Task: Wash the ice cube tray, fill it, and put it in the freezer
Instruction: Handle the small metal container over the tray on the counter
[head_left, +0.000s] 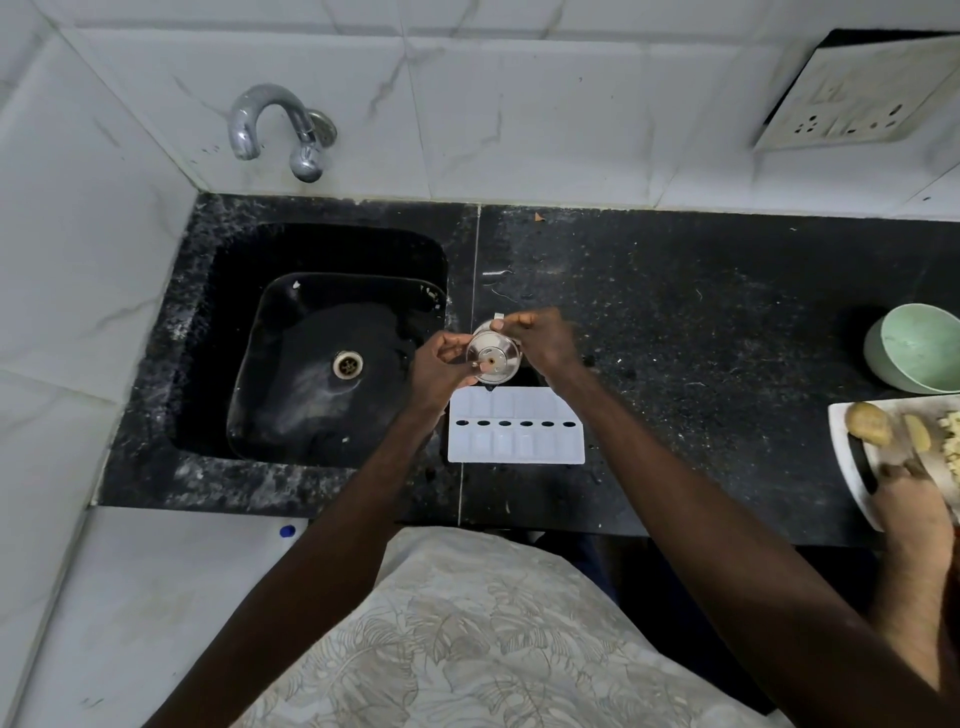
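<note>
A white ice cube tray (516, 431) lies flat on the black counter (701, 322), just right of the sink (322, 353). Above the tray's far edge both my hands hold a small steel cup (493, 356), tilted with its base towards me. My left hand (441, 364) grips the cup from the left. My right hand (540, 338) pinches its rim from the right. The cup hides the tray's far middle edge. I cannot tell whether water lies in the tray's cells.
A chrome tap (280, 127) sticks out of the tiled wall over the sink. At the right stand a green bowl (917, 348) and a white cutting board (852, 457) with potato pieces, where another person's hand (911, 499) holds a knife. A wall socket (852, 98) sits top right.
</note>
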